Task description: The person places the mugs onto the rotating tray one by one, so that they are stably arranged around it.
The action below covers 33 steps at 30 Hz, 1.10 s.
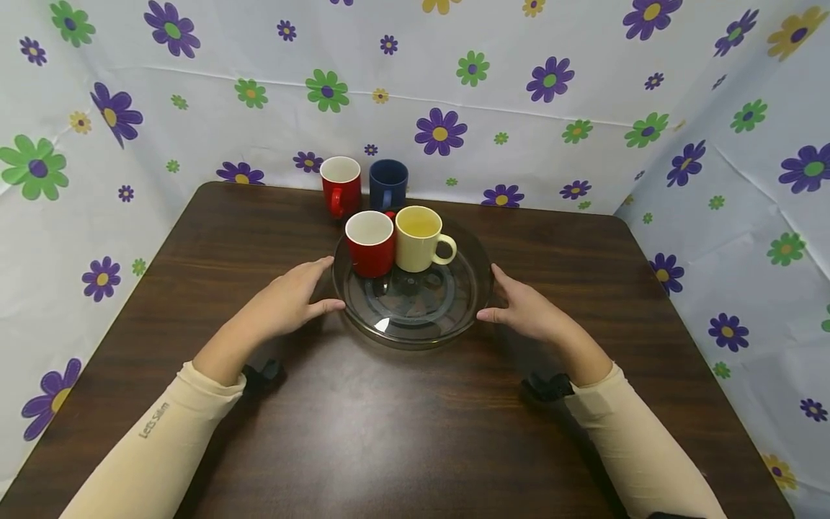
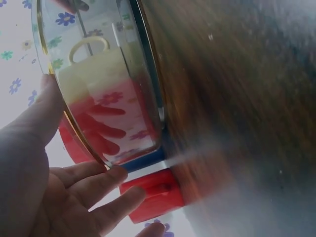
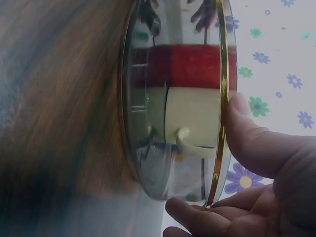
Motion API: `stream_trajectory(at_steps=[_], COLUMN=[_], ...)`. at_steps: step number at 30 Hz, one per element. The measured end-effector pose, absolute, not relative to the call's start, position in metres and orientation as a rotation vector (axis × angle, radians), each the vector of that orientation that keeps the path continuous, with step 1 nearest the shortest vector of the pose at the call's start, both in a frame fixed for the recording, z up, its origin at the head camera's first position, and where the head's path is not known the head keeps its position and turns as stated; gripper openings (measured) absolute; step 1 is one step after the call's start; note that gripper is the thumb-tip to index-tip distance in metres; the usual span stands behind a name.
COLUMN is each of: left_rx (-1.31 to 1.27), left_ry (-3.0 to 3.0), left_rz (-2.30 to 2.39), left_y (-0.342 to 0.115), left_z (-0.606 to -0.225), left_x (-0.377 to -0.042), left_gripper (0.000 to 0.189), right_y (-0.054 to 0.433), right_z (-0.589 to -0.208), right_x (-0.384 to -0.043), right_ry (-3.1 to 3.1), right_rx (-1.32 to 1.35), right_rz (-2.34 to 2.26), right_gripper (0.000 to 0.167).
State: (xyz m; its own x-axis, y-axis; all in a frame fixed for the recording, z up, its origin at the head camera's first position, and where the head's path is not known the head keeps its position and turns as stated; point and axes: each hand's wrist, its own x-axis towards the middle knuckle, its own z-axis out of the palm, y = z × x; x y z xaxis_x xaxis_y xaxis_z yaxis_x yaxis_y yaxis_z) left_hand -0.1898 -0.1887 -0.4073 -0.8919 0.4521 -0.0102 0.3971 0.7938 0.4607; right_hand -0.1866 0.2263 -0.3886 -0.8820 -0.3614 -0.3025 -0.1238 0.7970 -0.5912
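A round, smoky see-through glass dish sits between both hands over the dark table. Inside it stand a red mug with a white inside and, to its right, a pale yellow mug with its handle to the right. The left hand holds the dish's left side, thumb toward the front and fingers farther back. At the opposite side the right hand holds the rim between thumb and fingers. Whether the dish's base touches the table cannot be told.
Behind the dish, near the table's back edge, stand another red mug and a dark blue mug. The brown wooden table is bordered at the back and sides by a white flowered curtain.
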Motion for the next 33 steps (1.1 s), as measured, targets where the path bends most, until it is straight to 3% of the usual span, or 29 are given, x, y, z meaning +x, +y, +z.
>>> stream_trajectory(at_steps=[8,33], left_rx=[0.72,0.661], left_ry=[2.89,2.794], left_rz=[0.692,0.713], left_y=[-0.188,-0.19], left_z=[-0.408,-0.4], left_x=[-0.18,-0.164], left_gripper=[0.079,0.077], right_y=[0.228,0.234], right_z=[-0.387,-0.39], right_x=[-0.194,-0.212], right_ry=[2.552,2.496], right_rx=[-0.407,-0.414], right_rz=[-0.858,-0.873], right_gripper=[0.096,0.09])
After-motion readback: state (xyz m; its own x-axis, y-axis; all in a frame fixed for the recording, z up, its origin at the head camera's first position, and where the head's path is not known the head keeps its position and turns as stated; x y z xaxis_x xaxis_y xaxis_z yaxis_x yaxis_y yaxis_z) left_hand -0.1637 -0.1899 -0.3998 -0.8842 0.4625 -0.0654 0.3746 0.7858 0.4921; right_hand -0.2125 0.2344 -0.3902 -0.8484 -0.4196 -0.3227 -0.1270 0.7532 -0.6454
